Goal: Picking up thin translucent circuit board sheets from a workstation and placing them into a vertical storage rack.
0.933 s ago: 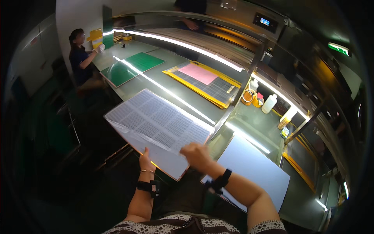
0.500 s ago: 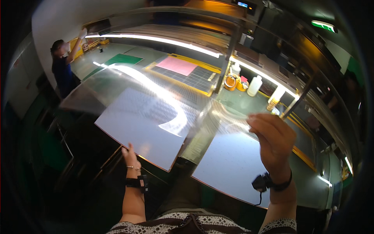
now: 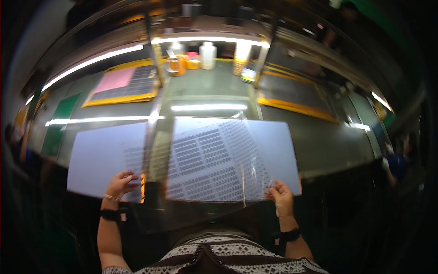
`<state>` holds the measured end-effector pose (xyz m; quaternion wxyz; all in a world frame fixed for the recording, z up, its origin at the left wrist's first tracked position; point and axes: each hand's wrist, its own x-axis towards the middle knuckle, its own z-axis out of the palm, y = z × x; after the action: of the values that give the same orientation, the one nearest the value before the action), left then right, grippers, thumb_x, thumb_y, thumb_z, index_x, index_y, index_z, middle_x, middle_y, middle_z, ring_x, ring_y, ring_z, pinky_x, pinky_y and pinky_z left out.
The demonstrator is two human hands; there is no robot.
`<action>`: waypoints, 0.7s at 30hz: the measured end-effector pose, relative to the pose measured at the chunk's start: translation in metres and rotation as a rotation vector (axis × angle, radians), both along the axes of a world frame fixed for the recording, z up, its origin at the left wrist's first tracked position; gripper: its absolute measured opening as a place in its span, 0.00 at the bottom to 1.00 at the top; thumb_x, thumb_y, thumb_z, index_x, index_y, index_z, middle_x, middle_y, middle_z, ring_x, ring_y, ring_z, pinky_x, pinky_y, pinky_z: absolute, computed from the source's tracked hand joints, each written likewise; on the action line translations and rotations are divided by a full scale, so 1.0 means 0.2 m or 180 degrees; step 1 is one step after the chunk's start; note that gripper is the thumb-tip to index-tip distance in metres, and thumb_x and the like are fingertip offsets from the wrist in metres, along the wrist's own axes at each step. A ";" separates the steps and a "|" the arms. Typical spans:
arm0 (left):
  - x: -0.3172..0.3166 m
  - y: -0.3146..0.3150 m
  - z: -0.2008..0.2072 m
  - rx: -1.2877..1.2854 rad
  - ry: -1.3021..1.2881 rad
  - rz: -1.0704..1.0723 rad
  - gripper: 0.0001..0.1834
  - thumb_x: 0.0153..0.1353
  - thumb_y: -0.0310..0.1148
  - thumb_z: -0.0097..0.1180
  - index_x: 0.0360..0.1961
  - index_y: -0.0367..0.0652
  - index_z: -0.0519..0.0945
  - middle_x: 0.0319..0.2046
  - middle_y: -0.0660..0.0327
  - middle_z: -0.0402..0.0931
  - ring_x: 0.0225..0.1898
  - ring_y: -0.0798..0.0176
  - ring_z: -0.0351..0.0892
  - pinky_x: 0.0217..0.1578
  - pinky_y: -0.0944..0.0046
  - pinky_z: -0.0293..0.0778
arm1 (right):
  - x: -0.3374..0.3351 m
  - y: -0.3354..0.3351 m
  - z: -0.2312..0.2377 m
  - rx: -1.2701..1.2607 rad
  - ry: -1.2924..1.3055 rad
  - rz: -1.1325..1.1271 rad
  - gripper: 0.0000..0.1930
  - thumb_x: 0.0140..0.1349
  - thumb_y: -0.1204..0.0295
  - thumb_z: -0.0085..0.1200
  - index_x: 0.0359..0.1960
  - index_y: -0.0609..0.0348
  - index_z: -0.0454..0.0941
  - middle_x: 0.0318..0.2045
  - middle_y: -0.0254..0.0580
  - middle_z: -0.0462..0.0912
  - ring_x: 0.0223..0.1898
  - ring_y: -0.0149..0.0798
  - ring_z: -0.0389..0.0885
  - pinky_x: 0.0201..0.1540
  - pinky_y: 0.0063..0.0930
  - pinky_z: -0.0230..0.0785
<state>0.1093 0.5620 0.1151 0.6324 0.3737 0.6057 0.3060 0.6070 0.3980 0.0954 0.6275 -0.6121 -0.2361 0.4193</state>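
A clear printed film (image 3: 207, 150) with rows of dark marks spans the space between my hands. It lies over much of the right pale panel (image 3: 278, 141) and overlaps the right part of the left pale panel (image 3: 93, 157). My left hand (image 3: 122, 183) is closed at the film's left side, in front of the left panel. Near the right panel's front right corner, my right hand (image 3: 280, 196) pinches the film's other side. The film's near edge hangs toward my body, faint against the dark. Whether the film touches the panels, I cannot tell.
Behind the panels stand a white bottle (image 3: 208, 55), orange tape rolls (image 3: 178, 65) and a stack of yellowish rolls (image 3: 239, 59). Yellow-edged dark frames lie left (image 3: 141, 84) and right (image 3: 296, 96), the left one under a pink sheet (image 3: 114, 79). People are at both sides.
The view has swung to the right. My left hand has left the left panel's front edge and now grips the film. My right hand has come down, bringing the film over the right panel.
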 end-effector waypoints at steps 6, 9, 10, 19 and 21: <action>0.11 0.20 0.07 -0.0088 -0.0004 -0.0097 0.10 0.60 0.33 0.48 0.40 0.40 0.68 0.34 0.51 0.77 0.32 0.54 0.79 0.30 0.58 0.76 | 0.12 -0.24 -0.01 -0.0996 -0.1441 0.0230 0.07 0.56 0.79 0.49 0.35 0.68 0.76 0.23 0.43 0.79 0.22 0.29 0.78 0.24 0.18 0.72; 0.25 0.36 -0.03 0.0883 0.0269 -0.0151 0.11 0.62 0.37 0.46 0.40 0.40 0.69 0.31 0.54 0.78 0.27 0.60 0.79 0.27 0.66 0.75 | 0.20 -0.27 -0.02 -0.0684 -0.0656 0.0185 0.06 0.57 0.81 0.46 0.35 0.71 0.73 0.23 0.45 0.78 0.22 0.29 0.78 0.25 0.20 0.74; 0.36 0.38 0.00 0.0838 0.0263 -0.0206 0.11 0.62 0.37 0.46 0.40 0.40 0.69 0.31 0.54 0.78 0.27 0.60 0.79 0.27 0.66 0.75 | 0.25 -0.27 -0.02 -0.0736 -0.0646 0.0138 0.06 0.57 0.81 0.46 0.35 0.71 0.73 0.23 0.45 0.78 0.22 0.29 0.78 0.25 0.20 0.74; 0.81 0.54 0.23 0.1804 0.0053 -0.0350 0.10 0.64 0.39 0.42 0.40 0.46 0.71 0.28 0.60 0.79 0.24 0.69 0.78 0.24 0.73 0.71 | 0.57 -0.29 -0.15 -0.0766 -0.2446 -0.0835 0.05 0.52 0.78 0.53 0.23 0.62 0.70 0.18 0.36 0.71 0.22 0.31 0.68 0.28 0.24 0.62; 0.83 0.55 0.24 0.1808 0.0108 -0.0337 0.10 0.64 0.39 0.42 0.40 0.46 0.72 0.29 0.60 0.79 0.24 0.69 0.78 0.24 0.74 0.71 | 0.58 -0.30 -0.18 -0.0869 -0.2321 -0.0784 0.05 0.51 0.78 0.54 0.23 0.62 0.70 0.18 0.36 0.72 0.22 0.32 0.69 0.29 0.24 0.63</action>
<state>0.2753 0.6713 0.1641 0.5073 0.5720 0.4858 0.4237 0.7236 0.3390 0.0598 0.4613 -0.8220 -0.3101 0.1240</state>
